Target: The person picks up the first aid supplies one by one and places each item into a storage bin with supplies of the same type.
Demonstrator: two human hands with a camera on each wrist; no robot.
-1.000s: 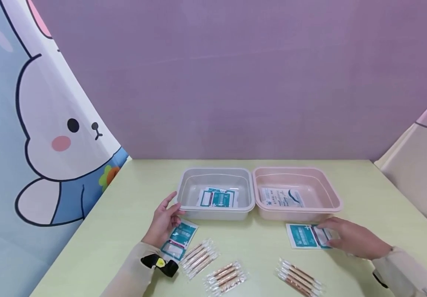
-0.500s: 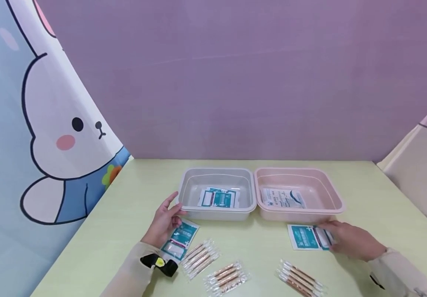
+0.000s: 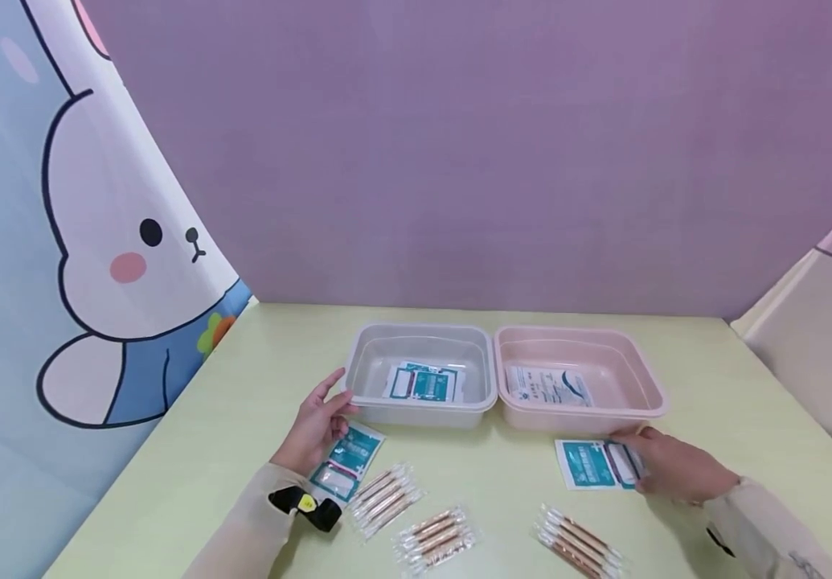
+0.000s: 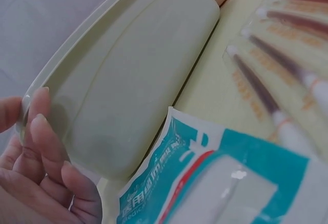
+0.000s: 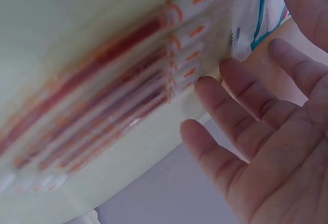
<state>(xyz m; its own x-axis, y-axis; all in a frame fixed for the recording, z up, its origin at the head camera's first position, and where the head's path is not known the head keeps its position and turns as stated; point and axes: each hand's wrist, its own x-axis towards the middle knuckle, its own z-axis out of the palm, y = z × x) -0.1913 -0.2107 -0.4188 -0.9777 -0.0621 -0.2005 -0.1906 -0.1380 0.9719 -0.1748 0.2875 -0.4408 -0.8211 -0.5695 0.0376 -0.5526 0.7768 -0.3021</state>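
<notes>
My left hand (image 3: 314, 422) holds the front left corner of the grey bin (image 3: 416, 416), fingers on both sides of the rim. Under that hand lies a flat teal and white medical packet (image 3: 352, 454), also close up in the left wrist view. My right hand (image 3: 676, 465) hovers over the right end of another teal and white medical packet (image 3: 585, 465) lying before the pink bin (image 3: 553, 418). In the right wrist view its fingers are extended and spread, apart from the packet. Teal and white packets (image 3: 426, 384) lie inside the grey bin, white printed packets (image 3: 546, 386) in the pink one.
Clear sachets of brown-stemmed cotton swabs lie along the front: a left sachet (image 3: 384, 500), a middle sachet (image 3: 436, 540) and a right sachet (image 3: 578, 543). The bins stand side by side on the pale yellow table (image 3: 278, 338). A purple cloth (image 3: 459, 161) hangs behind.
My right hand has shifted slightly left over the packet's end. The left hand stays at the bin's corner. The packets and sachets lie as before; the head view has tilted slightly.
</notes>
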